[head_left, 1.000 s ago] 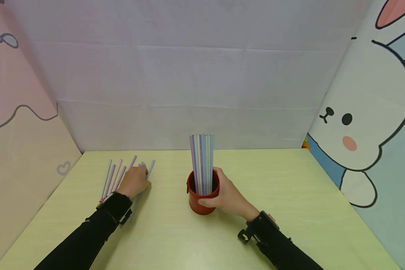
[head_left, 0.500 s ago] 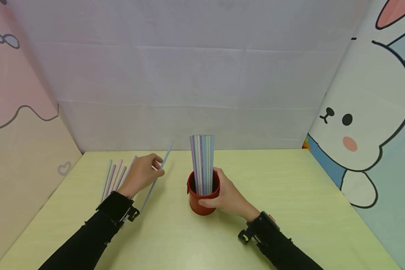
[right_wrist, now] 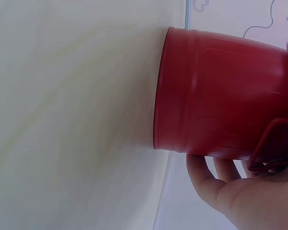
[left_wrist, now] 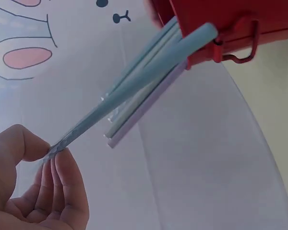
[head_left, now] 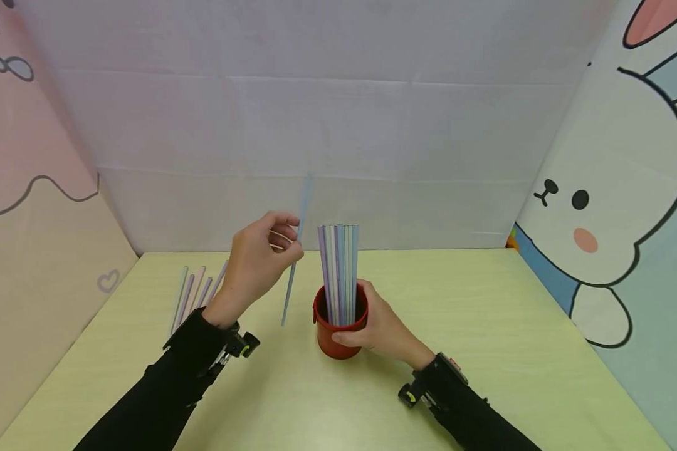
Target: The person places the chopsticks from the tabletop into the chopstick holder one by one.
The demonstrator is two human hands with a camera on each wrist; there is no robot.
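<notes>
Between thumb and fingers my left hand [head_left: 264,257] pinches a light blue straw [head_left: 291,275], held nearly upright above the table, left of the red bucket [head_left: 337,343]. In the left wrist view that straw [left_wrist: 134,86] overlaps the bundle of straws, its lower end in front of the bucket's rim. Pastel straws [head_left: 338,272] in purple, white and blue stand in the bucket. My right hand [head_left: 380,329] grips the bucket from the right side, thumb across its front. In the right wrist view the bucket [right_wrist: 225,91] shows its wire handle beside the palm.
Several loose straws [head_left: 190,294] in green, pink and purple lie on the pale yellow table [head_left: 457,313] at the left, partly hidden by the left hand and wrist. A white fabric backdrop [head_left: 327,125] rises behind the table, with printed cartoon panels on both sides.
My left hand has lifted the light blue straw from the loose straws and moved it right and up towards the bucket, tilting it more upright. The right hand and bucket have stayed put.
</notes>
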